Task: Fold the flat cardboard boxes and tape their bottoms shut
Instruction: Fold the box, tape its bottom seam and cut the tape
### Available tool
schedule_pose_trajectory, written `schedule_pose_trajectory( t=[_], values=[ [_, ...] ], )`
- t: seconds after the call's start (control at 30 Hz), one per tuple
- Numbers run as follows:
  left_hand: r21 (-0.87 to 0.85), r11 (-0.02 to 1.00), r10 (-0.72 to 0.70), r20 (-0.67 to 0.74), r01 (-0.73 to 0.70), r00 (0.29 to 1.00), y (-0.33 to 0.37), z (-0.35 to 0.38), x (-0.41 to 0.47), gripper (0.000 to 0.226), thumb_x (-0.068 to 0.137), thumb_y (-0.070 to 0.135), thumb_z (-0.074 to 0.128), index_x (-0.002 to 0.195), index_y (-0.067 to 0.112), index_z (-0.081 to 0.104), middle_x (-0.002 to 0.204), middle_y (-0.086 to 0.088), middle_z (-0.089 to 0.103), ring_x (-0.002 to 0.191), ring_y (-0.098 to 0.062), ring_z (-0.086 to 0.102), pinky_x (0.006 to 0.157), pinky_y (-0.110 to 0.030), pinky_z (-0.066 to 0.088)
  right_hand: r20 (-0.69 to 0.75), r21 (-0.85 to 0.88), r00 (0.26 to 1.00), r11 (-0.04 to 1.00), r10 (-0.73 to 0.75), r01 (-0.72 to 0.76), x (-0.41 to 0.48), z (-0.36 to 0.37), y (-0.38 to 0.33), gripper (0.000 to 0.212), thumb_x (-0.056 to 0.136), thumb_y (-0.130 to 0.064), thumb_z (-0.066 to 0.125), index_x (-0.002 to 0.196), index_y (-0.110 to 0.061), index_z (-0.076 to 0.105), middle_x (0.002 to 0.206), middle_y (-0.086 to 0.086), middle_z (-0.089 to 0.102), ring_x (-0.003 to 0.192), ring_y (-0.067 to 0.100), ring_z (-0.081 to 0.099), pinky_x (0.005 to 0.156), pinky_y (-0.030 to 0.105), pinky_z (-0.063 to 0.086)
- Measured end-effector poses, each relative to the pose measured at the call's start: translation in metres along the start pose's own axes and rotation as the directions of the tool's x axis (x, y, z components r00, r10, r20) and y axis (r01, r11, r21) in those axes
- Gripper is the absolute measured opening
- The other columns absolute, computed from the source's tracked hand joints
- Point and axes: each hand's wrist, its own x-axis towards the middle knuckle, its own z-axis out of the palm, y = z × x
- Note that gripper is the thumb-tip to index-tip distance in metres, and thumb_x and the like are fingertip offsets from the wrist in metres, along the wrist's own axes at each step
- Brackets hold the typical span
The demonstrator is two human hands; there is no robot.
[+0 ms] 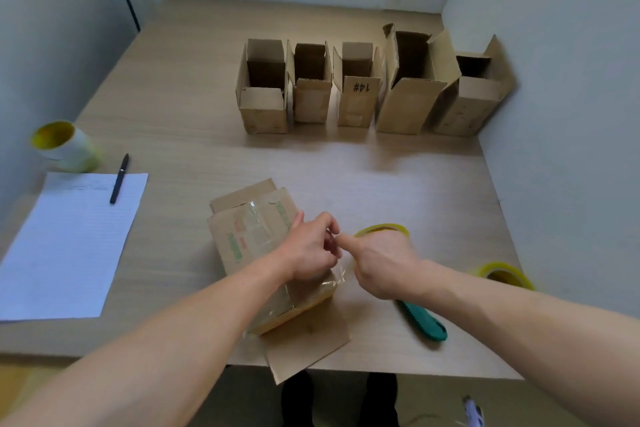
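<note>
A folded cardboard box (249,239) with green and red print lies on its side near the table's front edge, old clear tape on its faces. My left hand (311,246) rests on the box's right end, its fingers pinching the clear tape end. My right hand (381,262) grips a yellow-cored roll of clear tape (381,229) just right of the box. A strip of clear tape (337,274) runs from between the hands down over the box's end. A flat cardboard piece (308,347) lies under the box and overhangs the table edge.
Several assembled open boxes (356,94) stand in a row at the back. A green cutter (424,322) and a second tape roll (505,274) lie to the right. Paper (65,246), a pen (119,178) and a large tape roll (62,146) sit left.
</note>
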Motion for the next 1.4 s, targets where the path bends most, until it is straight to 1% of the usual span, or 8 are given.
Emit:
schedule_pose_trajectory(
  t=[0.13, 0.27, 0.4, 0.57, 0.77, 0.93, 1.17, 1.4],
  values=[
    [0.145, 0.987, 0.056, 0.039, -0.062, 0.998, -0.002, -0.003, -0.006, 0.042, 0.071, 0.035, 0.060, 0.107, 0.021, 0.040, 0.092, 0.007, 0.059, 0.086, -0.011, 0.054, 0.122, -0.046, -0.001, 0.111, -0.036, 0.991, 0.997, 0.068, -0.064, 0.007, 0.005, 0.001, 0.034, 0.086, -0.022, 0.044, 0.117, -0.032, 0.057, 0.101, -0.002, 0.067, 0.098, 0.027, 0.064, 0.071, 0.034, 0.047],
    [0.404, 0.894, 0.136, 0.164, -0.193, 0.977, -0.007, -0.003, -0.011, 0.077, 0.068, 0.068, 0.067, 0.122, 0.020, 0.042, 0.096, 0.008, 0.043, 0.107, -0.019, 0.048, 0.121, -0.047, -0.006, 0.186, 0.029, 0.972, 0.988, 0.145, -0.153, 0.013, 0.008, 0.001, 0.025, 0.085, -0.025, 0.048, 0.105, -0.031, 0.062, 0.100, -0.002, 0.067, 0.091, 0.025, 0.062, 0.074, 0.035, 0.052],
    [0.505, 0.826, 0.193, 0.161, -0.249, 0.968, -0.010, 0.002, -0.010, 0.075, 0.073, 0.062, 0.069, 0.126, 0.017, 0.041, 0.111, -0.001, 0.052, 0.116, -0.024, 0.045, 0.119, -0.053, -0.008, 0.204, 0.024, 0.970, 0.989, 0.136, -0.144, 0.015, 0.002, 0.000, 0.023, 0.088, -0.020, 0.048, 0.103, -0.028, 0.064, 0.100, 0.000, 0.068, 0.097, 0.025, 0.064, 0.068, 0.030, 0.040],
    [0.546, 0.802, 0.188, 0.156, -0.243, 0.970, -0.007, 0.008, -0.010, 0.063, 0.074, 0.052, 0.068, 0.119, 0.017, 0.043, 0.112, -0.002, 0.054, 0.113, -0.027, 0.045, 0.117, -0.055, -0.008, 0.160, -0.238, 0.986, 0.968, -0.038, 0.076, 0.008, -0.003, -0.016, 0.020, 0.095, -0.020, 0.052, 0.111, -0.019, 0.063, 0.107, 0.003, 0.067, 0.100, 0.026, 0.067, 0.066, 0.030, 0.039],
    [0.535, 0.810, 0.177, 0.166, -0.239, 0.970, -0.006, 0.005, -0.010, 0.058, 0.076, 0.056, 0.065, 0.114, 0.019, 0.043, 0.110, -0.001, 0.053, 0.112, -0.025, 0.044, 0.119, -0.054, -0.007, 0.216, -0.193, 0.971, 0.980, 0.097, -0.055, 0.011, -0.007, -0.019, 0.019, 0.092, -0.023, 0.053, 0.108, -0.022, 0.063, 0.109, 0.001, 0.067, 0.104, 0.024, 0.066, 0.073, 0.030, 0.043],
    [0.624, 0.733, 0.169, 0.220, -0.272, 0.961, -0.008, 0.003, -0.012, 0.045, 0.077, 0.061, 0.061, 0.098, 0.022, 0.050, 0.104, -0.001, 0.050, 0.109, -0.025, 0.043, 0.118, -0.057, -0.004, 0.232, -0.357, 0.969, 0.934, 0.082, 0.006, 0.002, -0.013, 0.018, 0.026, 0.092, -0.009, 0.048, 0.106, -0.018, 0.068, 0.112, 0.005, 0.069, 0.104, 0.028, 0.067, 0.067, 0.030, 0.042],
    [0.646, 0.745, 0.091, 0.151, -0.168, 0.984, 0.000, 0.012, -0.012, 0.033, 0.089, 0.052, 0.042, 0.084, 0.025, 0.060, 0.091, 0.000, 0.048, 0.106, -0.026, 0.043, 0.118, -0.058, -0.004, 0.128, -0.244, 0.990, 0.970, 0.051, -0.018, -0.012, -0.015, 0.041, 0.004, 0.088, -0.021, 0.050, 0.089, -0.023, 0.047, 0.094, 0.001, 0.061, 0.081, 0.030, 0.056, 0.051, 0.031, 0.025],
    [0.652, 0.758, -0.057, 0.033, 0.022, 0.998, 0.018, 0.026, -0.011, 0.031, 0.084, 0.017, 0.040, 0.111, 0.020, 0.055, 0.109, -0.006, 0.058, 0.116, -0.031, 0.042, 0.120, -0.057, -0.003, -0.005, -0.042, 0.989, 0.988, 0.150, -0.150, -0.011, -0.013, 0.047, 0.004, 0.084, -0.023, 0.048, 0.086, -0.020, 0.048, 0.085, -0.001, 0.056, 0.083, 0.031, 0.057, 0.063, 0.035, 0.048]
  ],
)
